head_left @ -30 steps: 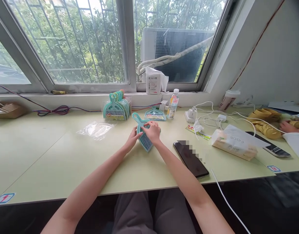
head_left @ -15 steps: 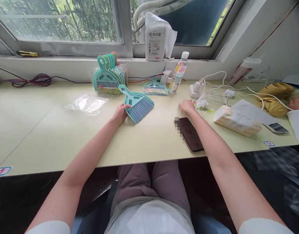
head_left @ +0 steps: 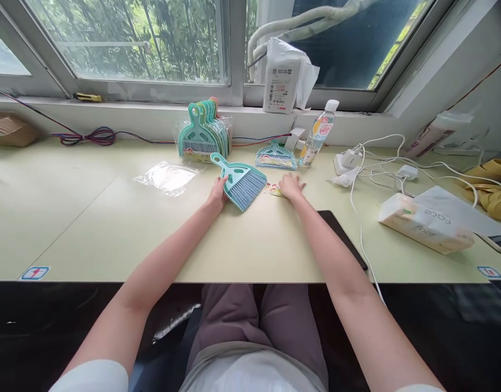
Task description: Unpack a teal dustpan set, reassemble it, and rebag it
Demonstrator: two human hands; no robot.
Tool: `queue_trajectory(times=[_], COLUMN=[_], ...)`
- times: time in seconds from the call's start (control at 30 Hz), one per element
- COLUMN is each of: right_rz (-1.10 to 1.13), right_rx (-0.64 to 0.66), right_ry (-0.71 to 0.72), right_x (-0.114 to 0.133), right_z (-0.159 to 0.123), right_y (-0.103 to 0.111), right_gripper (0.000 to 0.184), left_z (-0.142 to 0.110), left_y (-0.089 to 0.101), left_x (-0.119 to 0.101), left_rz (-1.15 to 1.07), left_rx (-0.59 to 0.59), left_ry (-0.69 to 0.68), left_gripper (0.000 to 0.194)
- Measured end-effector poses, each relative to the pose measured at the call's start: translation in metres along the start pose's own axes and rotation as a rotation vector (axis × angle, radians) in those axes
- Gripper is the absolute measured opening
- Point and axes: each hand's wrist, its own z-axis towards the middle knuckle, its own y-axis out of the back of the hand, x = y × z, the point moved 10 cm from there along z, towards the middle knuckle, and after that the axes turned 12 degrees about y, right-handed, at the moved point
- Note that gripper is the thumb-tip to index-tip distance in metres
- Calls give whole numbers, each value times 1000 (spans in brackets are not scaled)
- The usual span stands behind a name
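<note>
My left hand [head_left: 218, 194] is closed on the side of a teal dustpan [head_left: 234, 173] with a small grey-bristled brush [head_left: 246, 189] nested in it. The set is tilted, its handle loop pointing up and left. Just to its right, my right hand [head_left: 292, 186] has its fingers on a small printed card [head_left: 274, 189] low over the table; the hand covers part of the card. Behind that hand lies a wrapped teal dustpan set [head_left: 276, 156]. A row of bagged dustpan sets [head_left: 199, 133] stands against the wall.
A clear plastic bag [head_left: 167, 177] lies left of my left hand. A bottle [head_left: 318, 133], a charger with white cables [head_left: 348, 159], a phone [head_left: 343, 239] and a tissue pack [head_left: 426, 223] are on the right. One white cable hangs over the table's front edge.
My right hand has moved left from beside the cables, bringing the printed card near the dustpan. A white cable now trails over the front edge. The view has shifted left.
</note>
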Motion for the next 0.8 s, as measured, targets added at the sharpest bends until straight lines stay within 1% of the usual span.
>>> queue_trajectory(times=[0.03,0.07,0.1,0.17,0.23,0.3,0.4,0.47,0.5,0.57,0.63,0.7,0.73,0.8], right_rz=[21,46,73,102,74,10,-56,-64,-60,-38,39,171,242,372], right_rx=[42,52,28,-52,-81,-65,-29,24,51,79,46,-31,-77,-176], right_ry=[55,95,111,133,158,172,99,42,47,142,299,406,412,338], right_x=[15,28,38,54,63,64,49,39,38,47,63,72,72,60], right_z=[0,-1,-4,-13,-26,-37,-48,-50,-50,-47,-44,-42,-40,-35], right_y=[-8,-13,-13,-5,5,14,20,13,7,-5,-11,-10,-8,-1], right_gripper=[46,45,45,46,49,53,54,54,51,38,25,22,25,33], left_z=[0,-1,-2,-3,-4,-6,-7,-6,-6,-6,-7,-8,-9,-10], left_y=[0,0,1,6,13,18,20,20,21,23,25,24,22,15], left_x=[-1,-1,-2,-2,-3,-6,-11,-12,-11,-8,-8,-9,-9,-10], left_rz=[-9,-20,-35,-76,-120,-159,-180,-165,-151,-121,-96,-74,-58,-14], left_rx=[-1,-4,-11,-42,-80,-103,-89,-87,-100,-141,-175,-171,-152,-99], left_ry=[-14,-27,-37,-38,-23,-27,-64,-70,-62,-37,-21,-14,-11,-4], left_gripper=[19,19,19,18,15,10,10,17,22,29,33,33,33,34])
